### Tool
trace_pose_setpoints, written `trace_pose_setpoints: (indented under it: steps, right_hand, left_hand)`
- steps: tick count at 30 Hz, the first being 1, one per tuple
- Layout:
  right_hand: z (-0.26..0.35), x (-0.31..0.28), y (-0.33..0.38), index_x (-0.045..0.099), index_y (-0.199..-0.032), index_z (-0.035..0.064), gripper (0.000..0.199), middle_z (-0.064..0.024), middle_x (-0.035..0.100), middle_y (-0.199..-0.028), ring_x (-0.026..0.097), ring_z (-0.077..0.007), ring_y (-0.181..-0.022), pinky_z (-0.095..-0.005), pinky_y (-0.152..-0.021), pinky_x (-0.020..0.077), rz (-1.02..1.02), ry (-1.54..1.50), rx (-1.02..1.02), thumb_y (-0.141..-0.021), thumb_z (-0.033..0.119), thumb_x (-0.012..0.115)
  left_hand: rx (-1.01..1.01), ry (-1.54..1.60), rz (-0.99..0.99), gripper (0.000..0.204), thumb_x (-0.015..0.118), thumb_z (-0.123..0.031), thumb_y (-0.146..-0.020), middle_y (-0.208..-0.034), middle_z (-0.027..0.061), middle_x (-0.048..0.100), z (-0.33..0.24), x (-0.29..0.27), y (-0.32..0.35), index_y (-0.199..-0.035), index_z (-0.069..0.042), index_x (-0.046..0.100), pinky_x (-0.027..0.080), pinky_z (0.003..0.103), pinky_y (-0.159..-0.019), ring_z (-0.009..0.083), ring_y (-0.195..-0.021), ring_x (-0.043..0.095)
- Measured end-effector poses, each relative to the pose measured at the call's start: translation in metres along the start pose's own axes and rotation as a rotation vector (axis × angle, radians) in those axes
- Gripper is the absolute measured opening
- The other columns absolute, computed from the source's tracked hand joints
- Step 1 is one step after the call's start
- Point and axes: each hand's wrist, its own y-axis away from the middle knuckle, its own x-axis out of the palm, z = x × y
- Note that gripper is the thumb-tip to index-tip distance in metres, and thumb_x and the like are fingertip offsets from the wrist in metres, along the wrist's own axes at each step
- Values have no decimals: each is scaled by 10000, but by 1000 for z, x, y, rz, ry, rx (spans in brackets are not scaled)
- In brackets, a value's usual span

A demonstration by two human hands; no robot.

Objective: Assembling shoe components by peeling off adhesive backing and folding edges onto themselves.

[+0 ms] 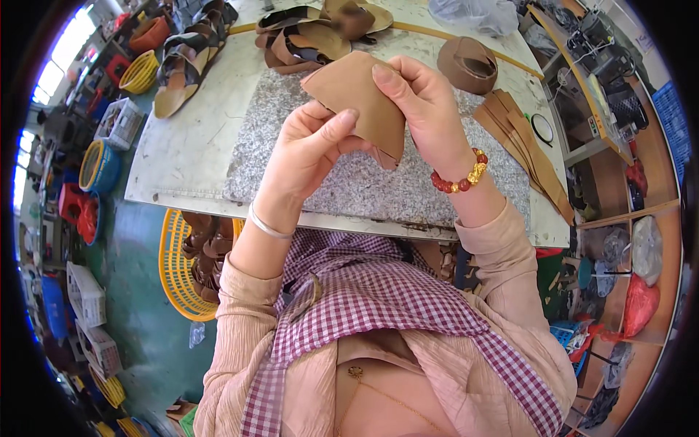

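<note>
A tan leather piece (360,102) is held up over the grey granite slab (349,186) on the worktable. My left hand (313,142) pinches its lower left edge with thumb and fingers. My right hand (422,102) grips its upper right side, thumb pressed on top; a red and gold bead bracelet circles that wrist. The piece looks folded, with a small corner hanging below my fingers.
A stack of tan leather strips (524,146) lies at the slab's right. A brown sandal upper (470,64) and several sandals (306,36) sit at the back. A yellow basket (182,269) with brown pieces stands on the floor at left. A sewing machine (597,51) stands far right.
</note>
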Motion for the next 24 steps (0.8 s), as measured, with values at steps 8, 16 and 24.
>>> trace_pose_setpoints:
  steps: [8,16,24]
  right_hand:
    - [-21,30,-19,635,-1063,31,288,-81,651,-937,546,-178,-737,-294,-684,449,-222,625,-440,-1008,302,555]
    - [-15,41,-29,640,-1076,13,360,-85,656,-917,567,-166,-764,-298,-709,447,-92,364,-269,-1040,337,489]
    - [4,47,-13,572,-742,48,262,-17,504,-595,393,-151,-489,-280,-468,353,18,898,-580,-935,185,684]
  left_hand:
    - [283,-386,-152,184,616,-4,-953,-1020,141,702,22,-1,3,-1123,61,645,561,227,-742,155,-860,672]
    - [326,-36,-230,380,692,-29,-907,-1080,101,654,7,10,6,-1257,6,549,520,209,-745,128,-909,630]
    - [509,-616,-409,287,701,-33,-878,-935,67,668,5,-24,4,-1141,21,599,486,205,-578,87,-713,590]
